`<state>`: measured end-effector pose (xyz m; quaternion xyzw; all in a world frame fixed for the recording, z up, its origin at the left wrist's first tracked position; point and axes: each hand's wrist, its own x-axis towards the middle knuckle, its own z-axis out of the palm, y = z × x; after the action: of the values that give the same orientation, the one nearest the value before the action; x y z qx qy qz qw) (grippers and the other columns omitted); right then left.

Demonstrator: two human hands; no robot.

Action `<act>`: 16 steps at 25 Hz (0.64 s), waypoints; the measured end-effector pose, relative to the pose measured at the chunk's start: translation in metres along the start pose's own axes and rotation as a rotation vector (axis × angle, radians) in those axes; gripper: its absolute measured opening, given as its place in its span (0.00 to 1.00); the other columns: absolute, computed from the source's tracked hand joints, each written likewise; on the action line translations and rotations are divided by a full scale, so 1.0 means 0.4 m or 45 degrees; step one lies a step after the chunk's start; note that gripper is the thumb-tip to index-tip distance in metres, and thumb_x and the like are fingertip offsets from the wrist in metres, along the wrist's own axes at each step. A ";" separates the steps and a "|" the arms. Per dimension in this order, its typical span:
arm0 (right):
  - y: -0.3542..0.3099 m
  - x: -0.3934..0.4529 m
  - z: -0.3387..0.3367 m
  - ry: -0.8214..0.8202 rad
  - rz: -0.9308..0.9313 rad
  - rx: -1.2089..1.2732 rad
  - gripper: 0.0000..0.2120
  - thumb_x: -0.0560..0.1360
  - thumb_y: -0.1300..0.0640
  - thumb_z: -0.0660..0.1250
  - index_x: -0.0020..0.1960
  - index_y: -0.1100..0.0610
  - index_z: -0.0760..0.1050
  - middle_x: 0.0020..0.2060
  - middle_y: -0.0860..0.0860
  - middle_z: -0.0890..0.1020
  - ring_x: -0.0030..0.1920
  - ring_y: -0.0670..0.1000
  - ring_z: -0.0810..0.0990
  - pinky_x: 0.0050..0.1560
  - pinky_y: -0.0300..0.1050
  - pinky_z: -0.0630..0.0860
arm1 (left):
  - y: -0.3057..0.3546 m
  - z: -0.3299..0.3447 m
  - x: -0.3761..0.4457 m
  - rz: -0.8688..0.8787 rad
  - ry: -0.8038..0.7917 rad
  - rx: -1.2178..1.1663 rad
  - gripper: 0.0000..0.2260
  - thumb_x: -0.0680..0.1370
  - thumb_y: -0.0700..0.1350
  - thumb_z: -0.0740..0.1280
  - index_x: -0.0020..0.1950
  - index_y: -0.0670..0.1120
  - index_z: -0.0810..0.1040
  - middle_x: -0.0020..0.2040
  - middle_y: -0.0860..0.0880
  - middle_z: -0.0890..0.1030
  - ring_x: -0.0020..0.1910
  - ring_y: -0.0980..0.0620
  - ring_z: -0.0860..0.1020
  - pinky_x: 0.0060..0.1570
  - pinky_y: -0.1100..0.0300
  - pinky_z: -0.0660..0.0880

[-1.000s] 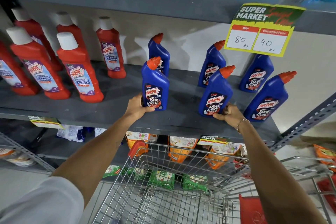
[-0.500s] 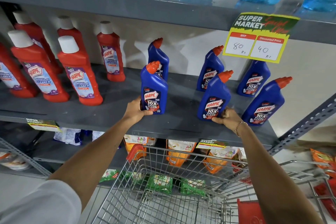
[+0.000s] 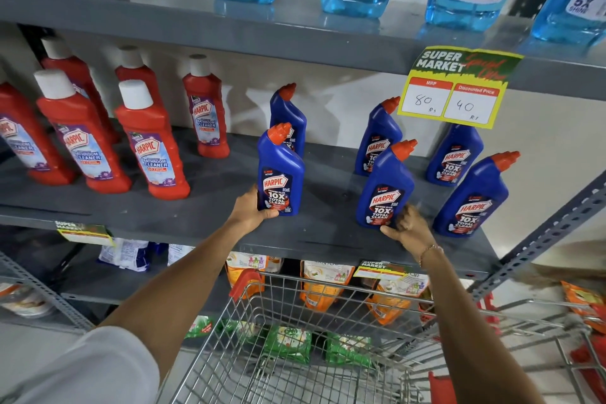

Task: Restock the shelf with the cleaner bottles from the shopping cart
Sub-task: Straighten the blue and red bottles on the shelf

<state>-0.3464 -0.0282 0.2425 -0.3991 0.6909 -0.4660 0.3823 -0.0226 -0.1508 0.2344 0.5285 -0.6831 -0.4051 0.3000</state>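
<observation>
Both hands at blue cleaner bottles on the grey shelf (image 3: 210, 207).

Left hand (image 3: 251, 211) is wrapped around the base of a blue bottle (image 3: 280, 174) standing upright at the shelf's front middle. Right hand (image 3: 410, 228), blurred, touches the base of a second blue bottle (image 3: 385, 190) further right along the shelf; whether its fingers are clasped I cannot tell. Shopping cart (image 3: 295, 305) sits below the shelf.

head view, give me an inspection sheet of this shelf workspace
surface: grey metal shelf, bottles standing upright
job's things: six blue plastic cleaner bottles with orange caps; front-left blue bottle, front-middle blue bottle
clutter: red bathroom cleaner bottles at left
grippers: left hand grips front-left blue bottle; right hand blurred at front-middle blue bottle's base
cables: nothing seen
surroundings: wire shopping cart below, yellow price tag, pale blue bottles above
</observation>
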 end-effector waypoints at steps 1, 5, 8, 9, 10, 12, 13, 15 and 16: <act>0.008 -0.028 0.021 0.195 -0.039 -0.067 0.28 0.69 0.71 0.70 0.67 0.63 0.66 0.60 0.51 0.74 0.60 0.50 0.73 0.62 0.44 0.68 | 0.003 -0.003 -0.004 -0.010 -0.007 -0.005 0.26 0.67 0.40 0.75 0.62 0.43 0.70 0.59 0.43 0.80 0.58 0.45 0.78 0.58 0.54 0.72; 0.029 -0.169 0.164 0.946 -0.056 -0.084 0.11 0.72 0.71 0.63 0.51 0.64 0.77 0.56 0.58 0.80 0.55 0.58 0.79 0.55 0.39 0.70 | 0.003 -0.030 -0.032 0.001 -0.019 -0.033 0.27 0.68 0.38 0.75 0.64 0.41 0.68 0.61 0.41 0.79 0.59 0.44 0.77 0.60 0.53 0.72; 0.004 -0.229 0.310 0.882 -0.204 -0.146 0.10 0.70 0.73 0.63 0.47 0.63 0.78 0.47 0.59 0.82 0.45 0.57 0.79 0.43 0.33 0.67 | -0.017 -0.088 -0.068 0.043 -0.006 -0.074 0.26 0.71 0.38 0.72 0.67 0.38 0.68 0.62 0.40 0.78 0.60 0.44 0.77 0.62 0.56 0.71; -0.009 -0.235 0.342 0.807 -0.225 -0.178 0.09 0.70 0.72 0.64 0.47 0.62 0.78 0.45 0.58 0.82 0.44 0.56 0.79 0.43 0.34 0.68 | -0.026 -0.104 -0.079 0.077 0.014 -0.046 0.24 0.72 0.39 0.71 0.66 0.38 0.70 0.60 0.41 0.80 0.58 0.44 0.78 0.59 0.60 0.72; -0.026 -0.240 0.382 0.727 -0.253 -0.208 0.09 0.70 0.72 0.64 0.46 0.61 0.79 0.44 0.57 0.82 0.43 0.55 0.80 0.43 0.37 0.71 | -0.042 -0.135 -0.092 0.109 0.045 -0.042 0.19 0.73 0.40 0.70 0.63 0.37 0.73 0.55 0.41 0.82 0.55 0.45 0.79 0.54 0.66 0.73; -0.066 -0.253 0.472 0.587 -0.314 -0.265 0.10 0.70 0.71 0.65 0.44 0.60 0.79 0.42 0.56 0.83 0.41 0.53 0.81 0.44 0.39 0.74 | -0.089 -0.216 -0.124 0.130 0.140 -0.217 0.08 0.75 0.36 0.67 0.53 0.35 0.77 0.42 0.45 0.82 0.46 0.46 0.79 0.50 0.65 0.76; -0.090 -0.259 0.517 0.527 -0.336 -0.283 0.09 0.70 0.71 0.65 0.43 0.59 0.80 0.41 0.55 0.84 0.40 0.51 0.81 0.43 0.35 0.74 | -0.116 -0.259 -0.139 0.144 0.201 -0.345 0.04 0.75 0.32 0.64 0.48 0.35 0.77 0.36 0.48 0.81 0.41 0.48 0.78 0.50 0.55 0.77; -0.140 -0.263 0.602 0.412 -0.387 -0.305 0.08 0.69 0.70 0.66 0.41 0.59 0.80 0.39 0.55 0.85 0.37 0.49 0.80 0.39 0.23 0.70 | -0.165 -0.349 -0.164 0.217 0.452 -0.461 0.08 0.74 0.28 0.62 0.45 0.38 0.77 0.33 0.51 0.78 0.35 0.59 0.76 0.45 0.49 0.73; -0.165 -0.258 0.637 0.359 -0.416 -0.315 0.07 0.69 0.70 0.66 0.41 0.60 0.80 0.39 0.55 0.85 0.37 0.49 0.80 0.37 0.20 0.69 | -0.185 -0.392 -0.173 0.259 0.614 -0.445 0.07 0.73 0.30 0.64 0.46 0.39 0.77 0.36 0.52 0.78 0.36 0.62 0.76 0.45 0.52 0.73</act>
<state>-0.0640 -0.0369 0.2516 -0.4804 0.7156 -0.4844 0.1501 0.1625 -0.1294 0.2483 0.4788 -0.5617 -0.3473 0.5785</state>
